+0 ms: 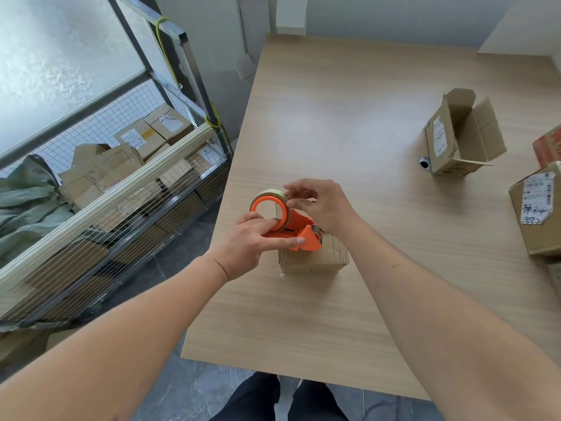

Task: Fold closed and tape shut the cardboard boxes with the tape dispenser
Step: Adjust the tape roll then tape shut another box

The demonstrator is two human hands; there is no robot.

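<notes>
1. Far left, off the table: a wire-mesh metal cart (127, 177) holding plain brown cardboard cartons; not part of this step as far as we can tell.
2. Our left hand (252, 244) grips the orange plastic tape dispenser (299, 233); index finger lies across the orange hub, thumb runs along the handle toward the blade end, other fingers hidden beneath.
3. The beige tape roll (274, 197) sits on the dispenser's wheel, raised above the table.
4. The dispenser's blade end rests on or just over the small closed brown cardboard box (315, 258), near the light wood-grain table's (334, 117) left edge, straight ahead of us.
5. Our right hand (321, 205) has its fingers curled, thumb and fingertips pinching at the roll's edge; we judge it is hunting for the free tape end, but the tape itself is too thin to see.
6. Risks, as we judge them: the tape end may stick back to the roll or split if picked badly; the serrated blade sits close to the right wrist; the light box could skid when tape is pulled.
7. Right, well apart: an open brown cardboard box with a white label (461, 135), flaps up, not yet folded.
8. Far right edge: a labelled brown carton (540, 208), partly cut off.
</notes>
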